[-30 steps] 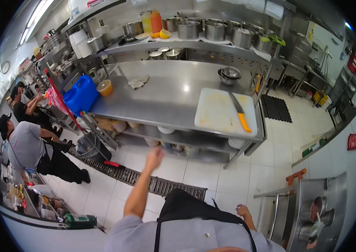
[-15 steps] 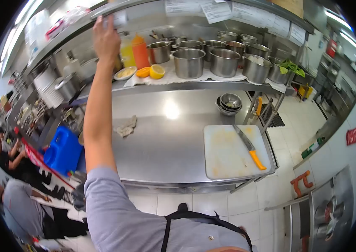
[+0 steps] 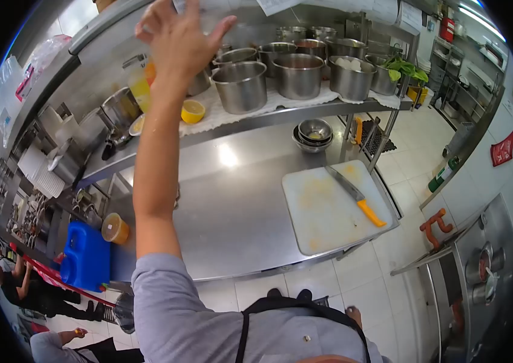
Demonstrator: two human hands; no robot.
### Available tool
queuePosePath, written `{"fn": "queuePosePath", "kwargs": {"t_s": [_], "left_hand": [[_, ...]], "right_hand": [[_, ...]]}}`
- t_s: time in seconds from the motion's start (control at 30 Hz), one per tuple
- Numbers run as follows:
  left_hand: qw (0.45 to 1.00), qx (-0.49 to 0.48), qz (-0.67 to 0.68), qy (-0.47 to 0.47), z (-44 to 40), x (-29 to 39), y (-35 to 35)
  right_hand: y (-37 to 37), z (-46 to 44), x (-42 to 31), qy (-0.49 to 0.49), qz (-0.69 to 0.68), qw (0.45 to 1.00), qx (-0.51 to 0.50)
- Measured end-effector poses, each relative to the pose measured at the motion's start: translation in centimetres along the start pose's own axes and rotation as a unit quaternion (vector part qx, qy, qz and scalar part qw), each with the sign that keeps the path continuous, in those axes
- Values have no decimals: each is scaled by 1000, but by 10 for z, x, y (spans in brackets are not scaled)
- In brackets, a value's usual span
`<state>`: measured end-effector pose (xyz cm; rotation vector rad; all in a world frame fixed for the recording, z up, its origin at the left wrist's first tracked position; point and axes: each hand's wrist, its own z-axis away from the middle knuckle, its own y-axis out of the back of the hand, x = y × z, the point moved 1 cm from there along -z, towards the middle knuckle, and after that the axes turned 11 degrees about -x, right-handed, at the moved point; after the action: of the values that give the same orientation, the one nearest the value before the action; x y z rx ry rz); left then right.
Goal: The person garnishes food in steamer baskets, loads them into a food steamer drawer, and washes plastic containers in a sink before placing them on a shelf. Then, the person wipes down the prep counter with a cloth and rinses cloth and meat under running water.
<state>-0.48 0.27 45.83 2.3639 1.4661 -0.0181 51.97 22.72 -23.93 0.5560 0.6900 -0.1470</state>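
My left hand [image 3: 180,45] is raised at the upper left, near the order slips under the top shelf, its fingers spread and nothing seen in them. Low at my right side, my right hand [image 3: 353,314] shows only in part beside the apron; its fingers are too small to make out. On the shelf behind my left hand stand steel pots [image 3: 239,88], and a cut lemon [image 3: 193,111] lies beside them. A knife [image 3: 353,195] with a yellow handle rests on the white cutting board [image 3: 311,209]. Nested metal bowls [image 3: 313,134] sit behind the board.
A blue jug [image 3: 87,256] and a lidded orange tub [image 3: 115,228] stand at the counter's left end. People in dark and grey clothes [image 3: 26,281] are at the lower left. To the right is a steel unit [image 3: 498,242] holding small pots.
My left hand has gone up from low over the floor to the upper shelf, and its fingers have spread. The view has moved closer to the counter and the shelf pots.
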Motion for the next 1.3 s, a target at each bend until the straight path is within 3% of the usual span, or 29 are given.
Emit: {"fn": "queuePosePath", "kwargs": {"t_s": [0.03,0.1,0.13,0.2,0.23,0.27,0.3,0.37,0.4,0.47,0.57,0.63,0.67,0.7,0.77,0.9,0.97,1.1,1.17,1.23,1.3], "left_hand": [[1000,-12,1,5,11,0,6],[985,167,11,-28,46,-6,20],[975,200,78,-54,73,-28,13],[948,162,272,-10,164,-44,8],[963,117,240,-32,215,-42,11],[964,6,266,28,272,-39,11],[965,-112,229,65,322,-38,8],[914,-263,232,205,418,-63,-17],[910,-268,227,218,461,-88,-30],[901,-302,77,303,520,-161,-64],[865,-394,18,312,545,-234,-101],[859,-439,34,263,560,-279,-137],[851,-477,46,213,571,-295,-156],[851,-479,57,208,578,-309,-176],[766,-618,96,151,596,-326,-219],[784,-577,62,220,602,-341,-284],[793,-585,40,168,597,-339,-317],[825,-556,67,77,574,-278,-302],[834,-533,120,76,578,-256,-289],[834,-521,171,61,580,-226,-250],[829,-498,251,48,580,-195,-212]], "right_hand": [[-4,-28,13,10,-7,1000,-1],[-3,-47,6,40,-9,999,-20],[-6,-54,9,26,-59,997,-44],[-7,-56,7,-4,-115,990,-86],[-8,-53,8,-22,-123,987,-104],[-3,-41,1,-24,-66,990,-125],[-5,-59,55,13,32,991,-130],[-11,-103,169,87,232,963,-111],[-2,-91,168,63,224,966,-112],[17,-77,168,31,215,970,-113],[42,-56,188,-5,198,975,-104],[34,-9,104,-88,155,980,-93],[27,29,12,-154,121,977,-82],[22,31,2,-212,24,975,-53],[3,38,-19,-113,103,988,-24],[-47,87,-83,-58,103,993,2],[-67,107,-85,-13,133,989,-61],[-115,159,-144,-93,208,966,-126],[-121,146,-93,-96,191,964,-156],[-132,134,-6,-172,249,936,-180],[-142,117,14,-96,183,967,-152]]}}
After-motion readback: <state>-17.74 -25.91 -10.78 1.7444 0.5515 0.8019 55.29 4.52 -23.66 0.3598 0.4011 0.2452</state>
